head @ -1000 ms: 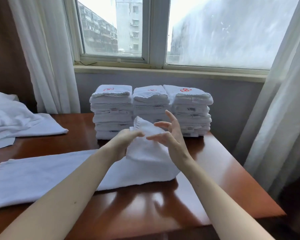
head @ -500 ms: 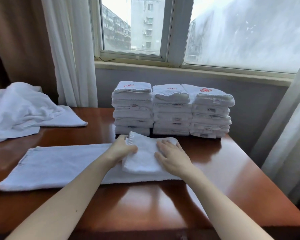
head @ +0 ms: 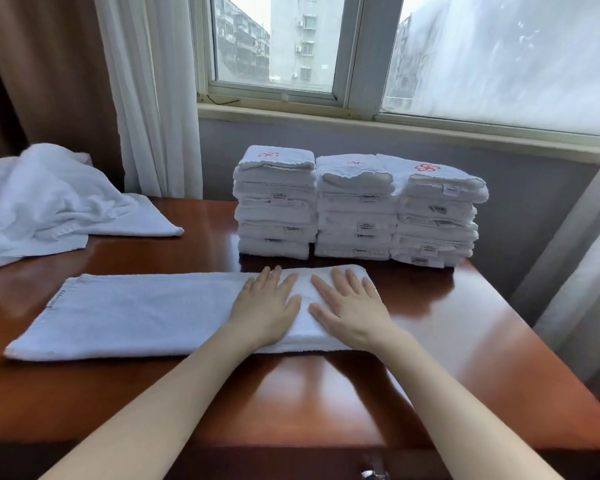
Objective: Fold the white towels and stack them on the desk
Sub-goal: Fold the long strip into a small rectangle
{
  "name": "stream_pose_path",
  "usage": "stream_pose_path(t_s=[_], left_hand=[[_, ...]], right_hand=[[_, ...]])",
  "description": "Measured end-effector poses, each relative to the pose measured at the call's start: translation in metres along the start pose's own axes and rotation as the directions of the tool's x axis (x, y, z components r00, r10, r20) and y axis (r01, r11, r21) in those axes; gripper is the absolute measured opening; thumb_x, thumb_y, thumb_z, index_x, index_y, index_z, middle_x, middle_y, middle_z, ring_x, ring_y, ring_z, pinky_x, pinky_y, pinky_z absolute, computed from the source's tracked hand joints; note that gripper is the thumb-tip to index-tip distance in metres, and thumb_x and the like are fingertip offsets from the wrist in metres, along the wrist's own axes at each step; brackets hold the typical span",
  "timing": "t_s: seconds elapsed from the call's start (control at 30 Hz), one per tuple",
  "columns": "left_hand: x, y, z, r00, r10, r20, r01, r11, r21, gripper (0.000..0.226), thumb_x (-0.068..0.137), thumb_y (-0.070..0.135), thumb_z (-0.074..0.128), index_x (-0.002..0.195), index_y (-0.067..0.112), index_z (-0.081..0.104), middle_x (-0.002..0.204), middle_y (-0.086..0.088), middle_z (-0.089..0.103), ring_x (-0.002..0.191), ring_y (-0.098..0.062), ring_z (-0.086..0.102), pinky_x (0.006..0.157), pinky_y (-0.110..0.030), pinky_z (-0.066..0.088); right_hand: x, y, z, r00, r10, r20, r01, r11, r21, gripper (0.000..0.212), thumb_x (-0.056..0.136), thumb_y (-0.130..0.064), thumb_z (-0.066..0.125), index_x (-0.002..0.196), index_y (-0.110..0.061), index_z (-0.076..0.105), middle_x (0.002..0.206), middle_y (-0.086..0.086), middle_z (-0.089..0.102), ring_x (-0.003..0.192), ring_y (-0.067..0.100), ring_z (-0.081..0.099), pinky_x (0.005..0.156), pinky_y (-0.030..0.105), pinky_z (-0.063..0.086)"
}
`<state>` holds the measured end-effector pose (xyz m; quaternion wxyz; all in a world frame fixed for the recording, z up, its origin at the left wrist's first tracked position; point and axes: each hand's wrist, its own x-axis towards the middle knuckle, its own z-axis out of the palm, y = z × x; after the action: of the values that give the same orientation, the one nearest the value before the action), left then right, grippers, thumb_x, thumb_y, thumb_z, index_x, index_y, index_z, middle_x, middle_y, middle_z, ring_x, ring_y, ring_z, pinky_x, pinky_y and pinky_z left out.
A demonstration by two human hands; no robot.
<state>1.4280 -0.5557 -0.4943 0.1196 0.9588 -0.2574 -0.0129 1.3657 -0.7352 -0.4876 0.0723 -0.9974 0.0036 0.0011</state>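
- Reddish-brown and glossy, the wooden desk [head: 291,393] fills the lower view and stands against a grey wall under a window [head: 278,39] with a pale sill [head: 395,123]; apartment blocks show through the glass.
- At far left hangs a brown curtain [head: 49,64], with a sheer white curtain [head: 153,98] just beside it.
- A heap of loose towels [head: 49,202] lies crumpled on the desk's left end.
- A long towel [head: 136,313] lies flat across the desk near its front, its right end doubled over into a thicker layer.
- The left hand [head: 267,306] lies palm down on that doubled end, fingers straight and slightly spread, gripping nothing.
- The right hand [head: 350,310] lies flat just beside it in the same way, fingers extended.
- Behind the hands, three stacks of folded towels [head: 355,209] stand side by side, touching, near the wall; red emblems mark the top towels.
- A pale curtain [head: 575,271] hangs at far right.
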Motion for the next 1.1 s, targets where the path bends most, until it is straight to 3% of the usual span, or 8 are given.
stream_pose_path(t_s=[0.2,0.37,0.57,0.77,1.0,1.1], left_hand=[[-0.003,-0.003,-0.001,1.0,-0.009,0.005,0.009,1.0,-0.022,0.062,0.103,0.049,0.021,0.158,0.026,0.006,0.166,-0.003,-0.001,0.152,-0.018,-0.003,0.123,-0.036,-0.001],[-0.023,-0.023,-0.017,0.999,0.034,-0.011,-0.035,0.994,-0.103,0.061,0.103,0.052,0.022,0.158,0.026,0.014,0.166,0.0,0.006,0.152,-0.014,0.003,0.121,-0.032,0.003],[-0.059,-0.087,-0.044,0.976,-0.163,-0.144,0.148,0.983,-0.108,0.059,0.102,0.054,0.024,0.156,0.029,0.023,0.165,0.003,0.014,0.152,-0.016,0.005,0.121,-0.037,0.006],[-0.111,-0.175,-0.073,0.877,-0.443,-0.183,0.403,0.888,-0.22,0.055,0.103,0.05,0.032,0.152,0.026,0.032,0.163,0.002,0.022,0.15,-0.018,0.016,0.121,-0.039,0.012],[-0.155,-0.234,-0.077,0.768,-0.628,-0.128,0.612,0.778,-0.141,0.067,0.099,0.055,0.035,0.155,0.021,0.021,0.165,-0.003,0.013,0.152,-0.022,0.009,0.123,-0.041,0.01],[-0.161,-0.241,-0.071,0.742,-0.661,-0.106,0.641,0.747,-0.176,0.067,0.098,0.059,0.033,0.153,0.02,0.027,0.165,-0.005,0.009,0.153,-0.022,0.004,0.123,-0.04,0.003]], right_hand=[[-0.003,-0.001,0.002,0.999,0.004,-0.047,-0.004,1.0,0.011,0.062,0.095,-0.065,0.021,0.154,-0.046,0.009,0.166,0.002,-0.001,0.152,0.022,-0.009,0.121,0.042,-0.008],[-0.001,-0.011,-0.018,0.998,0.031,0.049,-0.033,0.999,0.043,0.063,0.097,-0.062,0.029,0.155,-0.042,0.014,0.166,0.003,0.003,0.152,0.025,-0.008,0.121,0.046,-0.008],[0.011,-0.079,-0.015,0.989,-0.147,0.016,0.143,0.979,0.148,0.064,0.098,-0.059,0.036,0.155,-0.039,0.016,0.166,-0.002,0.004,0.152,0.019,-0.008,0.122,0.046,-0.006],[0.035,-0.163,-0.002,0.935,-0.351,-0.046,0.353,0.914,0.201,0.061,0.099,-0.051,0.043,0.154,-0.034,0.022,0.164,-0.001,0.017,0.151,0.018,0.007,0.122,0.041,0.006],[0.055,-0.234,0.015,0.9,-0.435,0.033,0.423,0.89,0.171,0.06,0.101,-0.05,0.038,0.156,-0.034,0.019,0.165,-0.002,0.013,0.152,0.018,0.003,0.122,0.045,0.001],[0.063,-0.248,0.023,0.896,-0.442,0.047,0.43,0.889,0.159,0.06,0.1,-0.051,0.037,0.155,-0.035,0.019,0.165,-0.002,0.012,0.152,0.017,0.002,0.121,0.045,-0.002]])
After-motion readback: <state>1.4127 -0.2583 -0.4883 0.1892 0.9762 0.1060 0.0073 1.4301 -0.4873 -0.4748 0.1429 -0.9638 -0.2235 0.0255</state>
